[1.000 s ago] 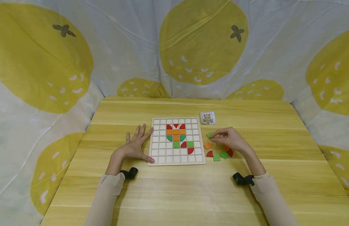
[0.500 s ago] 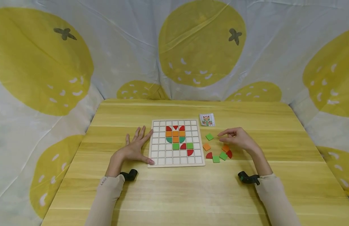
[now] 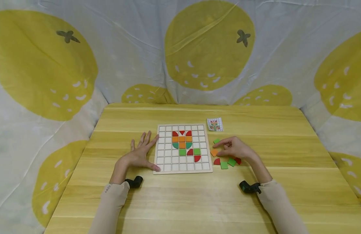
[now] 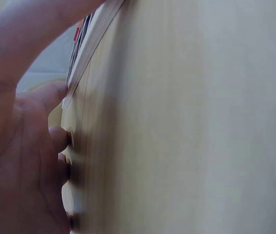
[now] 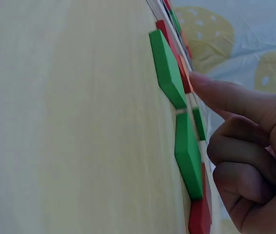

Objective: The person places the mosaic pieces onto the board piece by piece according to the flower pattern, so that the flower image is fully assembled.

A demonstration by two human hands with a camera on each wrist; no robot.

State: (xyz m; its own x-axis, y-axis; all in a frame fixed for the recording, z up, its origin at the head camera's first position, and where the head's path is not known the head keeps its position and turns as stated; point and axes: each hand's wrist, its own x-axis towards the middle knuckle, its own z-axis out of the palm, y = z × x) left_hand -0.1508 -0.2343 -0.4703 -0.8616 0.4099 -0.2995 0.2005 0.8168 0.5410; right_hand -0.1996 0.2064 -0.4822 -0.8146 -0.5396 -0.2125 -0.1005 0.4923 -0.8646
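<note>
Reaching over the loose pieces, the right hand (image 3: 236, 150) is curling its fingers down with thumb and forefinger closing on the small orange square tile (image 3: 214, 152), which is lying flat on the table just off the right edge of the white wooden grid board (image 3: 182, 149); grip looks narrow and touching the tile, though whether it is actually pinched yet is hard to tell, since the right wrist view is only showing a fingertip (image 5: 211, 87) stretched toward the tiles' edges. Sitting close around that hand are a green square tile (image 3: 216, 141) beyond it, a red quarter-circle piece (image 3: 216, 161) and two green squares (image 3: 227, 162) nearer the person, probably kept there as a handy supply beside the board. The left hand (image 3: 140, 151) is lying flat, fingers spread and straight, pressed against the board's left edge, holding nothing, likely steadying the board. The board is already carrying a red, orange and green pattern in its middle cells. A small printed pattern card (image 3: 214, 124) is lying past the board's far right corner on the yellow wooden table (image 3: 180, 201).
</note>
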